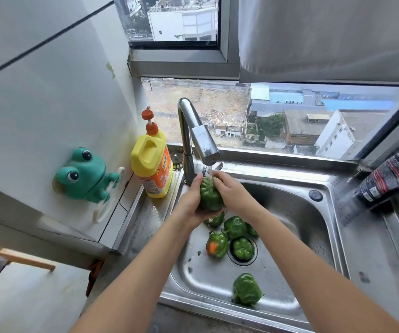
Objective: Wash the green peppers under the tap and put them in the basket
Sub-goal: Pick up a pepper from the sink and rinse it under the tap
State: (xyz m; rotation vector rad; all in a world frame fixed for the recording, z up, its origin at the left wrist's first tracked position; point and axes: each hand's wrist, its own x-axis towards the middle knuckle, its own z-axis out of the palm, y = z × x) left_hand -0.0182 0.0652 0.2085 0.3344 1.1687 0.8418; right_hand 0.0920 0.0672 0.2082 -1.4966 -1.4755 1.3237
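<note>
**Rinsing one green pepper at the steel sink**

Nearest us, a lone glossy green bell pepper (246, 289) lies on the floor of the stainless-steel sink basin (302, 212), close to its front wall. Further in, we see a cluster of green peppers (234, 227) around the round metal drain (241, 263). One sits in the drain itself, one beside it bears an orange patch, and the others lie just behind them.

Above this cluster, the left hand (190, 200) and the right hand (231, 188) meet. Each grip is curled round one side of the held green pepper (210, 195), which is raised clear of the basin floor.

A thin stream of water (208, 170) falls on the top of the held pepper from the bent chrome tap (198, 138).

Left of the tap stands a yellow detergent bottle with an orange pump (152, 164), and further left a green frog-shaped holder (85, 174) clings to the white wall.

At far right a black pouch (386, 179) leans near the window (290, 116), through which we see rooftops.
</note>
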